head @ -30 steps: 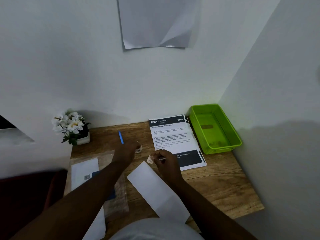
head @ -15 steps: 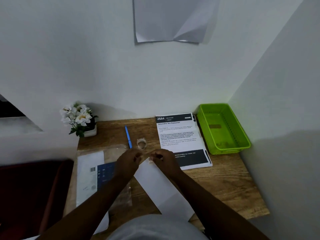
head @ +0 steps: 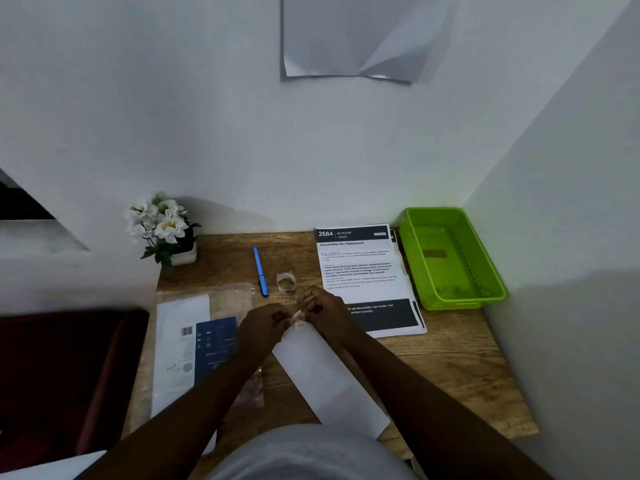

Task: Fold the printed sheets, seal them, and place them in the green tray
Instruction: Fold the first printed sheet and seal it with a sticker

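A folded white sheet lies slanted on the wooden desk in front of me. At its far end my left hand and my right hand meet, both pinching a small piece of tape. A roll of clear tape stands just beyond my hands. A stack of printed sheets with a black header lies to the right. The green tray sits in the far right corner and holds no sheets.
A blue pen lies left of the tape roll. A clear bag with a white and blue card lies at the left. White flowers in a pot stand at the back left. A dark red chair is left of the desk.
My left hand has come back from the tape roll to join my right hand at the sheet's far end. The head view has shifted a little to the left.
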